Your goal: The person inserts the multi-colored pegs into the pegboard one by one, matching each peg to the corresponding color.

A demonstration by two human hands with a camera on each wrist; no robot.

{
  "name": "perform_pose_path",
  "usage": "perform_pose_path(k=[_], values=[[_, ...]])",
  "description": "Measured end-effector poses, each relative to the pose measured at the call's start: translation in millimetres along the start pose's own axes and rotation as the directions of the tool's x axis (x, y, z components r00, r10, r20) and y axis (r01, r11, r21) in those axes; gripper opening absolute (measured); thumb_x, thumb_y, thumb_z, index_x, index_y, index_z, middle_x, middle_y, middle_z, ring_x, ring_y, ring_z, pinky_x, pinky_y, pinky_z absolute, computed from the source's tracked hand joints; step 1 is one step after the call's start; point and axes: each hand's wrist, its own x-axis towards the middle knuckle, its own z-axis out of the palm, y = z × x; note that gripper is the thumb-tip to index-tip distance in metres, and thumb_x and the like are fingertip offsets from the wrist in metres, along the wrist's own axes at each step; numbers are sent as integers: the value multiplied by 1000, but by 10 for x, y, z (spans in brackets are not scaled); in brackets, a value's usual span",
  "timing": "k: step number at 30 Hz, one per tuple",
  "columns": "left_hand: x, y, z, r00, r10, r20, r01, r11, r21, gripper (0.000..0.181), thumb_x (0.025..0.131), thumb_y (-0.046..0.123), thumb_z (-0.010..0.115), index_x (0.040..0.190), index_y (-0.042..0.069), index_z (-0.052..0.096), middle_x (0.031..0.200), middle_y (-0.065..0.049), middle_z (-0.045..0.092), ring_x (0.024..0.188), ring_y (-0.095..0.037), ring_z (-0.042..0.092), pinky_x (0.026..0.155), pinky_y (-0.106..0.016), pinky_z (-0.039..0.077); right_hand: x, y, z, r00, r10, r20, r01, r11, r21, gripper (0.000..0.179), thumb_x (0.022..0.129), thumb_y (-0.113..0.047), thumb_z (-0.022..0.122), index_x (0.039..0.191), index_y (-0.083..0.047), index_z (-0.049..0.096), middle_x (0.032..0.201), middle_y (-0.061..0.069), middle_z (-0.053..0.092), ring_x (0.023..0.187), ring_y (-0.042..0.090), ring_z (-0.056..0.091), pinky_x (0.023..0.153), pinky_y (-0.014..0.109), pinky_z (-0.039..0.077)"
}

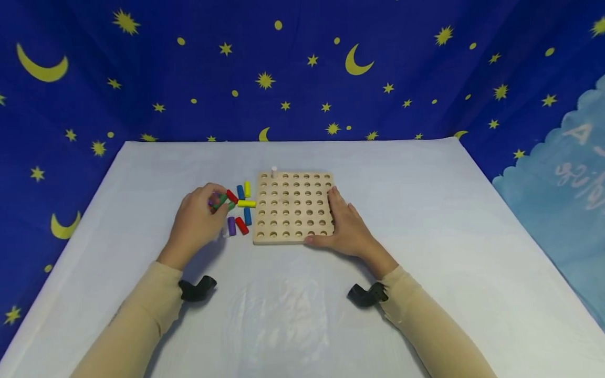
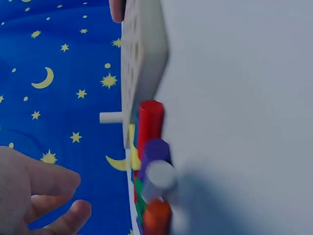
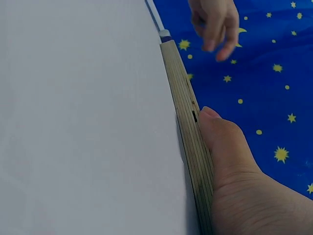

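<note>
A square wooden pegboard (image 1: 291,208) with rows of round holes lies on the table. A white peg (image 1: 274,171) stands upright in its back row. Left of the board is a loose pile of coloured pegs, among them a red peg (image 1: 242,226), a purple peg (image 1: 231,226) and a yellow peg (image 1: 246,203). My left hand (image 1: 198,215) hovers over the pile's left side, thumb and fingers apart, nothing between them in the left wrist view. My right hand (image 1: 350,231) holds the board's near right corner, thumb (image 3: 220,137) on the front edge, fingers along the right side.
A white cloth covers the table (image 1: 425,210). Behind it hangs a blue curtain (image 1: 302,68) with yellow moons and stars. In the left wrist view an orange peg (image 2: 157,218) lies at the near side of the pile. Each sleeve cuff carries a black wrist camera (image 1: 198,289).
</note>
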Motion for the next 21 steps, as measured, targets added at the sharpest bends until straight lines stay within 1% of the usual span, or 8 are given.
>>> perform_pose_path(k=[2, 5, 7, 10, 12, 14, 18, 21], values=[[-100, -50, -15, 1000, 2, 23, -3, 999, 51, 35, 97, 18, 60, 129, 5, 57, 100, -16, 58, 95, -33, 49, 80, -47, 45, -3, -3, -2, 1000, -1, 1, 1, 1000, 0, 137, 68, -77, 72, 159, -11, -6, 168, 7, -5, 155, 21, 3, 125, 45, 4], [-208, -78, -5, 994, 2, 113, -16, 992, 126, 42, 95, 18, 64, 132, 0, 56, 96, -16, 59, 92, -32, 51, 78, -46, 48, -5, -11, -5, 1000, -1, 1, 1, 1000, 3, 137, 68, -77, 72, 159, -11, -6, 168, 7, -4, 155, 21, 3, 125, 45, 4], [-238, -72, 16, 985, -5, 172, -21, 989, 146, 41, 94, 17, 66, 129, -2, 57, 94, -16, 60, 89, -30, 53, 78, -45, 51, -6, -8, -9, 1000, 2, -2, -2, 1000, 4, 137, 68, -77, 72, 159, -11, -6, 168, 8, -4, 155, 21, 3, 125, 45, 4], [-242, -44, 49, 973, -33, 229, -1, 989, 148, 41, 94, 15, 67, 129, -5, 57, 94, -15, 61, 88, -28, 55, 79, -43, 53, -5, 3, -17, 1000, 3, -7, -3, 1000, 4, 137, 68, -78, 71, 159, -11, -6, 168, 7, -4, 155, 21, 3, 125, 45, 4], [-231, -35, 68, 969, -55, 241, 17, 988, 155, 40, 95, 15, 67, 128, -5, 58, 96, -15, 62, 89, -28, 55, 81, -43, 53, -4, 7, -15, 1000, 0, -7, 0, 1000, 1, 137, 68, -78, 70, 159, -10, -6, 168, 7, -5, 155, 21, 3, 125, 45, 4], [-225, -28, 82, 966, -66, 249, 27, 988, 155, 45, 94, 15, 68, 133, -5, 55, 98, -16, 62, 90, -28, 55, 82, -43, 53, -9, 6, -12, 1000, -2, -6, 2, 1000, -1, 137, 68, -79, 70, 159, -10, -5, 168, 6, -5, 155, 20, 3, 125, 45, 4], [-212, -18, 108, 965, -57, 256, 21, 990, 142, 45, 92, 14, 71, 130, -4, 56, 99, -16, 63, 89, -27, 56, 80, -42, 52, -16, 2, -8, 1000, -2, -4, 2, 1000, -1, 136, 69, -79, 70, 159, -10, -5, 168, 7, -5, 155, 20, 3, 125, 46, 5], [-219, -3, 116, 964, -55, 262, 19, 990, 138, 43, 90, 15, 73, 126, -2, 56, 100, -15, 63, 90, -27, 57, 82, -44, 52, -15, -5, -13, 1000, 1, -6, -1, 1000, 4, 137, 68, -79, 70, 159, -10, -5, 168, 7, -4, 155, 20, 4, 125, 46, 5]])
